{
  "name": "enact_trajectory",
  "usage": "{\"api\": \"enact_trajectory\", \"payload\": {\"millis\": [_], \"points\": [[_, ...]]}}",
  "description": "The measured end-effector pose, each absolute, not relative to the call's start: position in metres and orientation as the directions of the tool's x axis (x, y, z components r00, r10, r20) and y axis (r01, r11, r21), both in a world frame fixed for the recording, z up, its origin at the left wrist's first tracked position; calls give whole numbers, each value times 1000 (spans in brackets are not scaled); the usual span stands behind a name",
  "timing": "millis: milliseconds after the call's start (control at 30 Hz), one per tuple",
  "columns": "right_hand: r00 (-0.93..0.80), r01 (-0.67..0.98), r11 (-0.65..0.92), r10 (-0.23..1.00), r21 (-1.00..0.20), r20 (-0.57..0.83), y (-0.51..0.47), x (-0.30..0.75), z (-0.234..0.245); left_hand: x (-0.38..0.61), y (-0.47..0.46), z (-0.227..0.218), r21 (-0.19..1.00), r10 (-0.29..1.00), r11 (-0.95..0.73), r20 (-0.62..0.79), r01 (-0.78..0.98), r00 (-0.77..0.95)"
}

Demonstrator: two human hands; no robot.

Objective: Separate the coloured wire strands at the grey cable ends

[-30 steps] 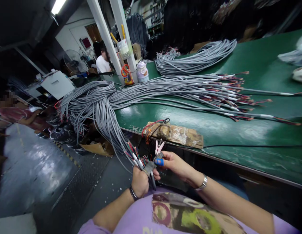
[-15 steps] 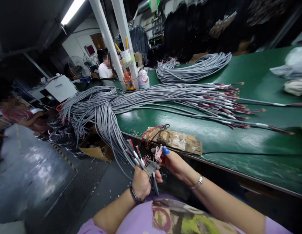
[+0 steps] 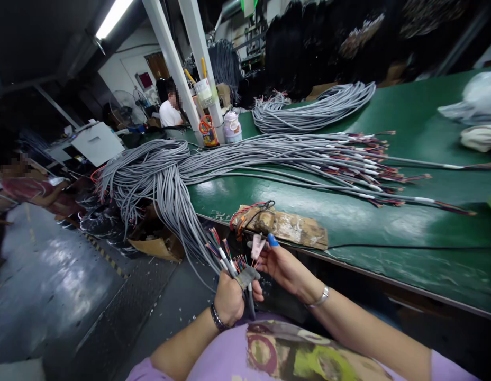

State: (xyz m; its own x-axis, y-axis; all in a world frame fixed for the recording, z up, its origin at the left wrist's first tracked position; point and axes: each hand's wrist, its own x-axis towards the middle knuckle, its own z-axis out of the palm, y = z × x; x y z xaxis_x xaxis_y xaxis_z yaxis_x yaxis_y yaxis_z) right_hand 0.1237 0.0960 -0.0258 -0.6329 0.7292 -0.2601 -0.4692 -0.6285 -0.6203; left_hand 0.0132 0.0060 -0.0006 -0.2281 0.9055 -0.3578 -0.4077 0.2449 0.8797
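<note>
My left hand (image 3: 229, 299) is closed around a small bunch of grey cables (image 3: 251, 302). Their stripped ends fan out above the fist as thin coloured wires (image 3: 241, 261), with white bands below some of them. A grey wrap (image 3: 247, 276) covers my left thumb. Just right of the wires is my right hand (image 3: 283, 267), its fingers bent but apart, with a blue covering (image 3: 272, 240) on one digit. A pale pink piece (image 3: 256, 247) shows at its fingertips; whether this is a finger wrap or a separate thing is unclear. The fingertips are close to the wire ends.
Long grey cables (image 3: 245, 153) lie across the green table (image 3: 388, 227) and hang over its edge. A worn wooden board (image 3: 297, 230) sits at the front edge. Farther back are a cable coil (image 3: 317, 111) and a lilac bottle (image 3: 232, 127). Two people are at left.
My right hand has shifted slightly, and the pale pink piece at its fingertips has turned and moved up a little. My left hand keeps its hold on the cables.
</note>
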Motion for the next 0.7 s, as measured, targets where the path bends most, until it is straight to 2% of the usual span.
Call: {"api": "enact_trajectory", "payload": {"millis": [133, 267, 333, 433, 500, 633, 700], "points": [[-692, -429, -684, 668, -590, -273, 97, 128, -19, 13, 0, 1, 886, 906, 215, -338, -411, -255], [-661, -427, -635, 705, -644, -258, 97, 126, -13, 16, 2, 3, 891, 903, 147, -298, -430, -308], [-609, -434, -574, 755, -695, -243, 95, 124, -14, 17, 4, 4, 891, 894, 139, -300, -432, -332], [-467, -406, -378, 869, -832, -167, 92, 123, -19, 18, 7, 2, 894, 887, 146, -308, -424, -345], [-432, -394, -321, 892, -861, -134, 91, 122, -22, 18, 8, 1, 896, 887, 149, -308, -418, -343], [-593, -473, -536, 781, -700, -197, 92, 117, -22, 20, 10, -2, 900, 888, 143, -300, -412, -348], [-615, -507, -583, 761, -634, -209, 92, 115, -20, 20, 10, -3, 901, 889, 141, -298, -411, -348]]}}
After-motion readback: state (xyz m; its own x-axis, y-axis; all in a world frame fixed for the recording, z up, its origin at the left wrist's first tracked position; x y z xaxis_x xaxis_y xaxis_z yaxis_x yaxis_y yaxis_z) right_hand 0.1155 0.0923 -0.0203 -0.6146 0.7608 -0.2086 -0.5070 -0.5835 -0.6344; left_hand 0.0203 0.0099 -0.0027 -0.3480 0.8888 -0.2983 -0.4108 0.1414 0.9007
